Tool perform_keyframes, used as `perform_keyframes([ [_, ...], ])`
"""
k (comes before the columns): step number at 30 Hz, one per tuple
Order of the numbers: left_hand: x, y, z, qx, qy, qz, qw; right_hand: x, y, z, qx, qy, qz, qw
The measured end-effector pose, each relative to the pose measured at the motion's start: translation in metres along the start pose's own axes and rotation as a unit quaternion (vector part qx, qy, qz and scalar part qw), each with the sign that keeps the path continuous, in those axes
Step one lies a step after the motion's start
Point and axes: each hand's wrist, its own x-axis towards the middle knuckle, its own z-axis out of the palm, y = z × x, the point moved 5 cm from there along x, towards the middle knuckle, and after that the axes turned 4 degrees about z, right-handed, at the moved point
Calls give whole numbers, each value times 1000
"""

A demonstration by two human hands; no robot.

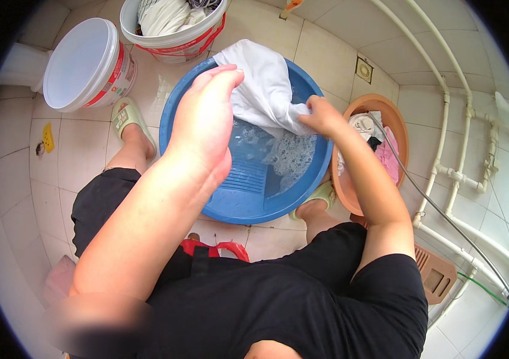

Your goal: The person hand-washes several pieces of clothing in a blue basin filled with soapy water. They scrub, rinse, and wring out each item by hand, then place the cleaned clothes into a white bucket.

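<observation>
A wet white cloth [269,87] stretches across the far part of a blue washtub [239,209], overlapping the tub's far rim. My left hand [203,113] is raised over the tub's left side with its fingers bent together at the cloth's left edge; it seems closed on the cloth, though the palm side is hidden. At the right rim, my right hand [321,116] pinches a bunched corner of the same cloth. Sudsy water [293,158] lies below the cloth, and a ridged washboard surface [242,179] is on the near side of the tub.
An orange basin [339,188] with several clothes stands right of the tub. Beyond it are wall pipes [446,128] and a grey hose [428,197]. A white bucket of laundry [176,51] and another white bucket [81,66] stand at the far left. My slippered feet flank the tub.
</observation>
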Motion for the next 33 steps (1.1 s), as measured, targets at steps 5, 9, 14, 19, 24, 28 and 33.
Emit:
perform_keyframes([
  [5,1,-10,4,-7,-2,-71,997,20,-8,99,-195,70,-150,967],
  [9,0,-16,10,-9,-31,-91,995,25,18,163,-185,74,-52,979],
  [14,1,-24,10,-17,-47,-116,992,37,66,232,-134,0,25,991],
  [19,1,-26,14,-35,-59,-129,989,13,58,228,-207,-124,88,966],
  [24,-6,-20,22,-43,-83,-140,986,9,71,267,-183,-314,-9,932],
  [28,-10,-12,14,-57,-105,-136,983,-16,61,211,-43,-234,-80,968],
  [33,-16,3,6,-88,-121,-129,980,-62,37,71,118,-53,-54,990],
])
